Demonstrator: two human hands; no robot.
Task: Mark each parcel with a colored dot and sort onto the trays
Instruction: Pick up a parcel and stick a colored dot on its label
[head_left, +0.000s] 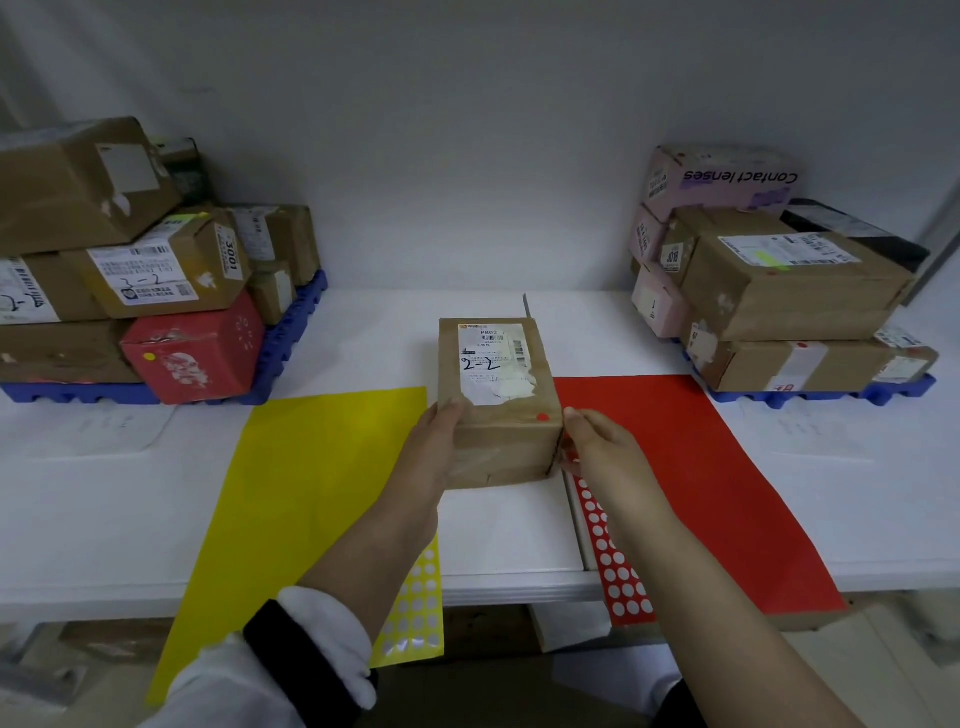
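The left hand (435, 441) presses its fingers and thumb flat against the left side of a brown parcel (496, 402), and the right hand (597, 447) has its thumb at the parcel's right edge with the other fingers curled against that side. Between them the two hands clasp the parcel, which sits at the middle of the white table (104, 509), near the far end of the gap between two coloured sheets. A red dot (542, 417) is stuck on the parcel's top near its front right corner, just beside the right thumb. A white label (491, 358) with "2-2" handwritten on it covers much of the top.

Under the left forearm lies a yellow sticker sheet (415, 608) with many dots already gone, overhanging the table's front edge. Under the right forearm lies a red sticker sheet (613, 566), likewise mostly empty circles. A large yellow sheet (311, 493) lies on the left and a large red sheet (691, 467) on the right.

At the far left, a blue tray (291, 332) holds stacked brown boxes and a red box (197, 353) bearing a yellow dot. At the far right, another blue tray (821, 397) carries brown and pink boxes, some with red dots.
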